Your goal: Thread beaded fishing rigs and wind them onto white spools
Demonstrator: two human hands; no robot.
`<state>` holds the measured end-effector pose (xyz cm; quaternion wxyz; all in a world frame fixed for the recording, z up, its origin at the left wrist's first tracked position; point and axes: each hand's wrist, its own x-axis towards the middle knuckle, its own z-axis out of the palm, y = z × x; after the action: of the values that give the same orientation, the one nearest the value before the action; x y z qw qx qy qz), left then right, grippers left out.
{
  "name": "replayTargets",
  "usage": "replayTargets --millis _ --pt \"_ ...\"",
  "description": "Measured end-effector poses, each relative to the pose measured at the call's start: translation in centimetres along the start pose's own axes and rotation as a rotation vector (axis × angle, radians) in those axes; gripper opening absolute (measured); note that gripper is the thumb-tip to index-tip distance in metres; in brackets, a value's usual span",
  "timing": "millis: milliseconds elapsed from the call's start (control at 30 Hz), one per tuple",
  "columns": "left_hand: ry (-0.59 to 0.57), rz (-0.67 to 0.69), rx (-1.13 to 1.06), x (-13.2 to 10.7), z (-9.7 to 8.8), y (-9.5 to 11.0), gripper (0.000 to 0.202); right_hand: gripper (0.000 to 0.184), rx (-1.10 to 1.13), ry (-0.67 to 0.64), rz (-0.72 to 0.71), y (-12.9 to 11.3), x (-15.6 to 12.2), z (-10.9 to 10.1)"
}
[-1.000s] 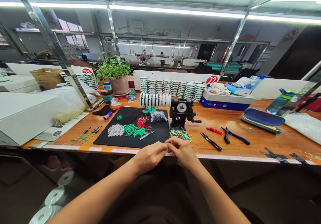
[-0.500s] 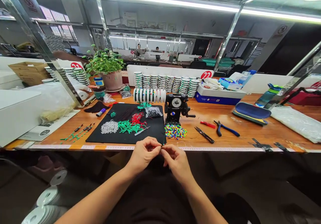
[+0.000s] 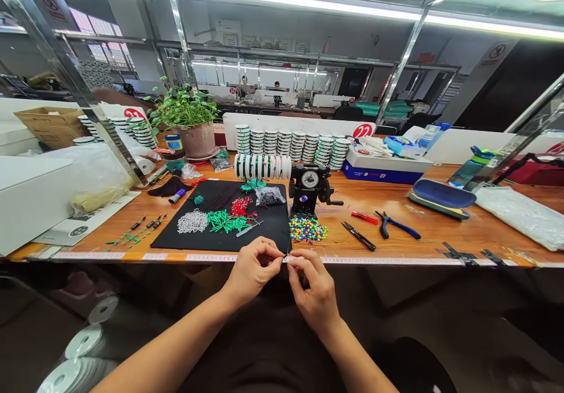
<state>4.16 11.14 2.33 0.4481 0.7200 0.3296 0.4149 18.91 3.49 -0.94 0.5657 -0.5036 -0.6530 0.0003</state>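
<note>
Head view: fine assembly at the near edge of the bench. The left hand (image 3: 252, 268) and right hand (image 3: 315, 290) meet fingertip to fingertip. Each presses thumb and forefinger together in a pinch on a small workpiece (image 3: 286, 257), with the other fingers curled in. The piece sits right at the edge of the table (image 3: 440, 235), beside the measuring tape (image 3: 396, 261). It is mostly hidden by the fingertips and too small to identify.

From the hands, the black mat (image 3: 273, 238) lies at 11 o'clock and carries green sticks (image 3: 227, 221) and a silver pile (image 3: 191, 221). Coloured beads (image 3: 307, 228) lie near at 12 o'clock, in front of a black crank device (image 3: 311, 186). Snips (image 3: 359, 236) lie at 2 o'clock, with pliers (image 3: 396, 224) beyond them.

Judged from this pose, the work goes best with the two pinches kept close together, so little of the piece is unsupported. A light grip would avoid bending it. Holding it slightly further forward, over the table rather than the lap, would help, since a dropped piece would be hard to find on the dark floor below.
</note>
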Motion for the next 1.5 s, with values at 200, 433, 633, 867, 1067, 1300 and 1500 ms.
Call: replayTargets --millis 200,433,633,867,1067,1300,1500 --pt "0.006 -0.082 -0.149 -0.2 0.1 0.1 0.025 0.013 -0.092 0.010 0.056 0.0 -0.1 -0.4" --pt "-0.013 -0.142 -0.323 -0.9 0.8 0.3 0.068 0.016 0.031 0.048 0.294 -1.0 -0.4 -1.1" --pt "0.018 -0.075 -0.197 -1.3 1.5 0.7 0.076 0.032 0.415 -0.116 0.655 -0.8 -0.6 0.3" --pt "0.008 -0.162 -0.166 -1.8 1.7 -0.1 0.080 0.037 0.453 -0.031 0.796 -0.1 -1.4 1.7" --pt "0.043 -0.169 -0.213 -1.8 1.7 0.3 0.079 0.037 0.714 -0.005 0.887 -0.7 -1.4 1.9" --pt "0.038 -0.222 -0.225 -1.8 1.7 1.0 0.075 0.037 0.969 0.062 1.123 -1.1 -0.7 2.6" --pt "-0.002 -0.273 -0.294 -1.5 1.6 0.7 0.078 0.032 0.990 0.053 1.163 -1.1 -0.4 2.2"
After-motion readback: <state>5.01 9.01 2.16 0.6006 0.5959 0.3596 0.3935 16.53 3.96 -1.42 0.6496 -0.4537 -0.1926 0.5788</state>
